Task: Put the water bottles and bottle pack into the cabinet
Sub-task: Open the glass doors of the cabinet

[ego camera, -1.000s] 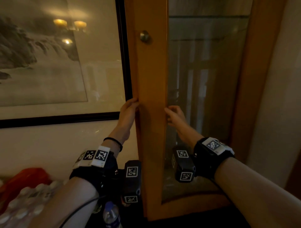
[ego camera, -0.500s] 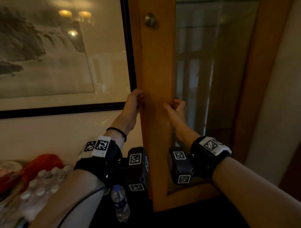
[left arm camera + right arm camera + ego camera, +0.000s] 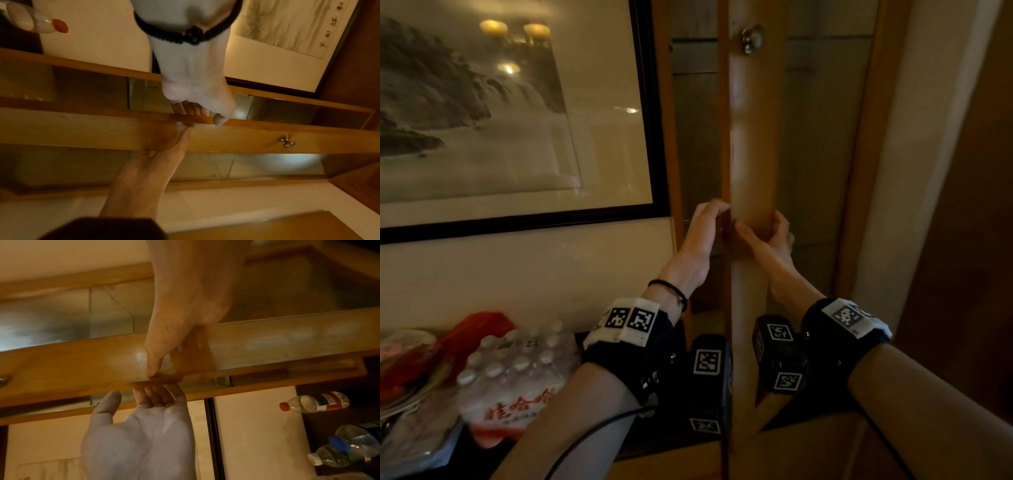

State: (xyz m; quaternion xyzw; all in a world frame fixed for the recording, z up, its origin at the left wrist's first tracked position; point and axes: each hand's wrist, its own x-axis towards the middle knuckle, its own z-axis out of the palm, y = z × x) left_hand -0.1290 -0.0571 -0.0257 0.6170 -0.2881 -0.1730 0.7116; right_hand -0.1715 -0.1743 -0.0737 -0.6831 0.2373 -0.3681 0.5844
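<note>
Both hands — left hand (image 3: 705, 222), right hand (image 3: 774, 236) — curl fingers round the glass-paned wooden cabinet door (image 3: 751, 154); door ajar. Shrink-wrapped bottle pack (image 3: 517, 370) remains outside, below the fingers — nothing stowed.

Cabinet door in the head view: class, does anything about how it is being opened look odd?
Yes. Both hands, left hand and right hand, grip the cabinet door by its wooden edge, while the knob higher up goes unused.

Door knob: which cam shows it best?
Left wrist view: the door knob sits sharp and whole on the wooden door stile. Head view has it too, but near the top edge and dimmer. Right wrist catches only a cropped sliver at its left edge.
</note>
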